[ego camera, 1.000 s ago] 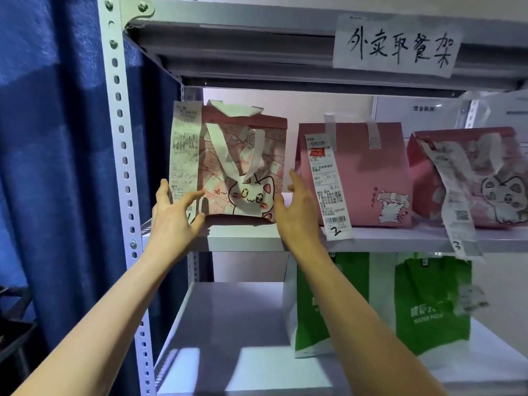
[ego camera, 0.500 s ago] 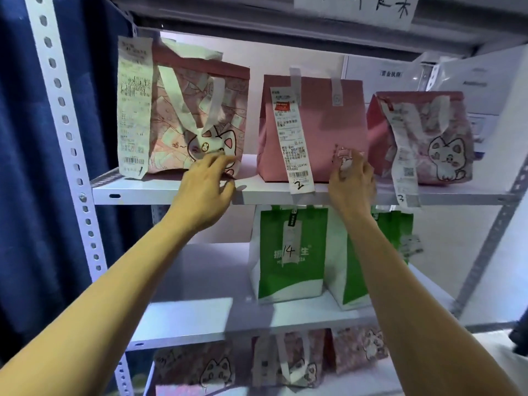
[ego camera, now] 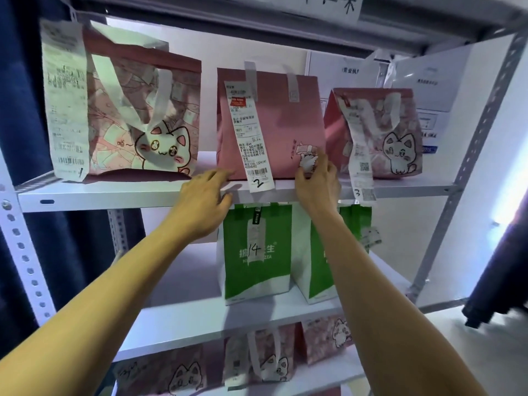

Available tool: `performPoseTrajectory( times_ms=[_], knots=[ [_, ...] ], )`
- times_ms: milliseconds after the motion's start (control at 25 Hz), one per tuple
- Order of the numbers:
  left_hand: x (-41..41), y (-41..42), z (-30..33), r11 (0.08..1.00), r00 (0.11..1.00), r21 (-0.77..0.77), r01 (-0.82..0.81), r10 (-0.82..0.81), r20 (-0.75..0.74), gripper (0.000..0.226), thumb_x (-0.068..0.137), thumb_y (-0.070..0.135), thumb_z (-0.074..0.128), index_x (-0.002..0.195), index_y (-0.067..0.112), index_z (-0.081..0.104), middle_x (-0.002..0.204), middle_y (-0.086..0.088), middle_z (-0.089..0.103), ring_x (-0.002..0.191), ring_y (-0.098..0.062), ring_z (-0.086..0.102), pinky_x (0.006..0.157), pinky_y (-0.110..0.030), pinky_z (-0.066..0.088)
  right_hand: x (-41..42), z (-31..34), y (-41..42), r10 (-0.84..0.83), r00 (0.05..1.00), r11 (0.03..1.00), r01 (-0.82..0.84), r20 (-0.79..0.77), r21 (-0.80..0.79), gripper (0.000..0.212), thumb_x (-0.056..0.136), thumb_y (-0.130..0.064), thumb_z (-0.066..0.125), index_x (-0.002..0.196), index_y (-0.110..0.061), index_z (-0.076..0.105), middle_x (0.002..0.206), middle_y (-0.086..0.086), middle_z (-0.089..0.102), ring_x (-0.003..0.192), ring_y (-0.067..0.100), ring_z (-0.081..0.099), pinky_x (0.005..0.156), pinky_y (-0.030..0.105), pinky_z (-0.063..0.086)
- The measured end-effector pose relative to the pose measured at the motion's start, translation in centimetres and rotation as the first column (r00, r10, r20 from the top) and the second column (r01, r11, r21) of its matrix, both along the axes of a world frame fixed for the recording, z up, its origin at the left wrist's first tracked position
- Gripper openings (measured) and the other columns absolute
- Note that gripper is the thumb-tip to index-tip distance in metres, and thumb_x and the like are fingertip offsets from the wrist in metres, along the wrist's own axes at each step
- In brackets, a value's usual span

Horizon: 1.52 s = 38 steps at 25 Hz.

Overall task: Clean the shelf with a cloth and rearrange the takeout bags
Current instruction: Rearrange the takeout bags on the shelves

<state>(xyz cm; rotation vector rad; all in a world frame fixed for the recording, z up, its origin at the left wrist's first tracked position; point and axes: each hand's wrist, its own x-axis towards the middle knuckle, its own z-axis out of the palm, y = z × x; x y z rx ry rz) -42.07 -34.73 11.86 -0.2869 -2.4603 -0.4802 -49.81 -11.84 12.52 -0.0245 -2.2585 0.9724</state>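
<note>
Head view: white metal shelf with perforated uprights; dark blue curtain to its left. Upper board, left to right: pink cat bag with white handles and a long receipt hanging down its left side; plain pink bag in the middle, folded top, bearing a receipt marked "2" that hangs over the board's front edge; a third pink cat bag at right, its receipt marked "3" also hanging past the edge. Middle board: two green-and-white bags, the nearer one marked "14", the other just beside it and partly behind the right forearm. Lower board: further pink cat bags, partly hidden. Handwritten paper sign on the top beam, cut off by the frame. Left hand: arm raised, fingers straight, tips touching the plain pink bag's lower left corner, holding nothing. Right hand: arm raised, fingers and thumb closed round that bag's lower right corner. No cloth in either hand.
</note>
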Motion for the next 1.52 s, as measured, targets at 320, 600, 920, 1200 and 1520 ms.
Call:
performPoseTrajectory(
  times_ms=[320,600,920,1200,1520],
  knots=[
    [0.4,0.9,-0.6,0.996,0.996,-0.045,-0.078,0.08,0.049,0.048,0.098,0.03,0.046,0.145,0.024,0.042,0.141,-0.008,0.055,0.13,-0.033,0.045,0.111,-0.05,0.028,1.1,-0.6,1.3,0.094,0.995,0.995,-0.093,0.034,-0.039,0.071,0.097,-0.041,0.056,0.156,-0.033,0.019,0.148,0.013,0.044,0.135,0.035,0.045,0.114,0.055,0.032],
    [3.1,3.0,-3.5,0.993,0.986,-0.039,-0.11,0.104,-0.128,0.039,0.094,0.026,0.048,0.131,0.018,0.055,0.136,-0.007,0.056,0.129,-0.028,0.045,0.113,-0.045,0.024,3.7,-3.3,4.7,0.106,0.993,0.991,-0.101,-0.045,0.093,0.036,0.095,-0.025,0.051,0.13,-0.017,0.058,0.133,0.006,0.059,0.12,0.027,0.057,0.106,0.051,0.045],
    [6.0,6.1,-6.8,0.986,0.99,0.111,-0.127,0.132,-0.046,0.038,0.095,0.018,0.049,0.132,0.018,0.056,0.14,-0.004,0.052,0.129,-0.025,0.045,0.11,-0.039,0.029,4.0,-6.5,6.9,0.246,0.952,0.967,-0.23,-0.183,0.106,0.037,0.094,-0.022,0.056,0.13,-0.018,0.06,0.132,-0.001,0.06,0.121,0.014,0.052,0.113,0.036,0.038],
    [8.2,12.1,-11.3,0.936,0.972,0.262,-0.235,0.226,0.065,0.031,0.098,0.014,0.049,0.126,0.02,0.059,0.133,0.002,0.058,0.123,-0.02,0.05,0.107,-0.04,0.037,4.9,-11.2,10.6,0.385,0.918,0.923,-0.383,-0.089,0.044,0.037,0.097,-0.022,0.054,0.135,-0.023,0.057,0.129,-0.004,0.06,0.116,0.01,0.05,0.102,0.03,0.038],
    [11.5,17.9,-20.1,0.894,0.946,0.328,-0.306,0.248,0.208,0.027,0.096,0.012,0.051,0.118,0.024,0.062,0.127,0.004,0.059,0.12,-0.021,0.049,0.1,-0.035,0.038,8.5,-21.3,14.1,0.477,0.877,0.879,-0.477,0.051,-0.021,0.028,0.097,-0.017,0.056,0.124,-0.018,0.062,0.113,-0.009,0.059,0.107,0.012,0.052,0.099,0.035,0.045]
  ],
)
